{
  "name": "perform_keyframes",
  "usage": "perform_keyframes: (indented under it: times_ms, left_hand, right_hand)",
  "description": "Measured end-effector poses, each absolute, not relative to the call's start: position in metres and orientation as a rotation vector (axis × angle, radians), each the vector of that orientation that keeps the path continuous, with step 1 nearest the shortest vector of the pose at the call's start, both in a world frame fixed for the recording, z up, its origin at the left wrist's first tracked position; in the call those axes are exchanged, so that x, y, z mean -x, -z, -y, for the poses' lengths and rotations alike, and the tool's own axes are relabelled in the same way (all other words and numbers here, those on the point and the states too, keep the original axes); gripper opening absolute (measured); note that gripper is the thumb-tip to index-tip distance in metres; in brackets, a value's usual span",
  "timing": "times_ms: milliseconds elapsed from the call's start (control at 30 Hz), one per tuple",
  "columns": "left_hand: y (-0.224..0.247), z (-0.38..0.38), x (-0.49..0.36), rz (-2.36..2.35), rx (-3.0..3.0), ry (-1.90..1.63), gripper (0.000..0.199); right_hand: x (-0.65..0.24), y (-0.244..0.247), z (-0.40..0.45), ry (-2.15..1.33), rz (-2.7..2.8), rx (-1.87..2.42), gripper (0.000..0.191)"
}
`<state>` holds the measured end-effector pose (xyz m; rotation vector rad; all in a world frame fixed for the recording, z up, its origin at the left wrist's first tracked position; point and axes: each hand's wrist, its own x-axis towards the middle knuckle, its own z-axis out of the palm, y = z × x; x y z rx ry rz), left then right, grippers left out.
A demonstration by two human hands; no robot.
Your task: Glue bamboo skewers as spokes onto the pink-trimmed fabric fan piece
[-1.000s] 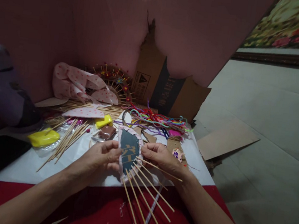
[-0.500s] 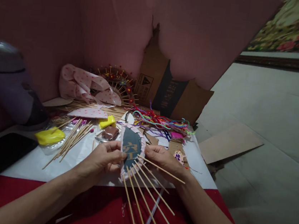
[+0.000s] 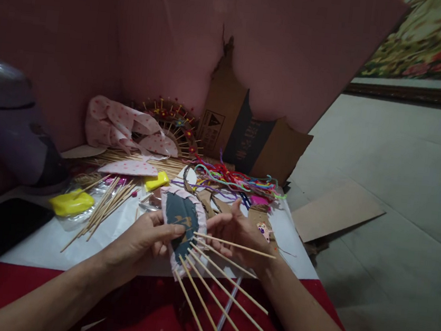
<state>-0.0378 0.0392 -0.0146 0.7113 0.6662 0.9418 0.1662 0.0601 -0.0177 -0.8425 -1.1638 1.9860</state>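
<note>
Between thumb and fingers, my left hand (image 3: 157, 234) grips a half-round cardboard piece (image 3: 183, 215). Its dark face carries printed characters, and gathered pink cloth folds round the rim. Several thin wooden sticks (image 3: 217, 291) fan out from its curved side toward me and to the right. My right hand (image 3: 239, 232) is behind the upper sticks, thumb raised and fingers spread, close to the piece's right edge. Whether a fingertip touches the rim I cannot tell. Just behind the piece, a brown clay block (image 3: 155, 198) is partly hidden.
Loose sticks (image 3: 110, 203), yellow clay (image 3: 72, 203) and colourful pipe cleaners (image 3: 235, 179) lie on the white sheet (image 3: 106, 259). Torn cardboard (image 3: 250, 132) leans on the wall beside a decorated stick fan (image 3: 178, 121). A dark phone-like slab (image 3: 1, 236) and a purple appliance (image 3: 13, 126) are at left.
The cardboard piece has shifted slightly left and down and tilted, its sticks swinging with it. My right hand has let go of the rim and spread its fingers.
</note>
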Motion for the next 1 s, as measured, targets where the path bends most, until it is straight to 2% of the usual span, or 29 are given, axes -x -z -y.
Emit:
perform_keyframes:
  times_ms: [167, 300, 500, 733, 1000]
  left_hand:
    - [0.014, -0.043, 0.044, -0.672, -0.696, -1.036, 0.014]
    - [0.006, -0.044, 0.05, -0.725, -0.674, -1.145, 0.015]
    - [0.007, -0.047, 0.053, -0.787, -0.687, -1.234, 0.014]
    - [0.012, -0.047, 0.049, -0.806, -0.726, -1.211, 0.018]
    - [0.01, -0.042, 0.046, -0.859, -0.725, -1.22, 0.016]
  right_hand:
    - [-0.183, 0.007, -0.072, -1.563, 0.991, 0.921, 0.047]
    - [-0.191, 0.005, -0.067, -1.611, 1.157, 1.057, 0.028]
    - [-0.193, 0.007, -0.053, -1.751, 1.359, 1.039, 0.043]
    - [-0.186, 0.009, -0.051, -1.563, 1.357, 1.121, 0.023]
    - [-0.178, 0.008, -0.046, -1.477, 1.384, 1.19, 0.022]
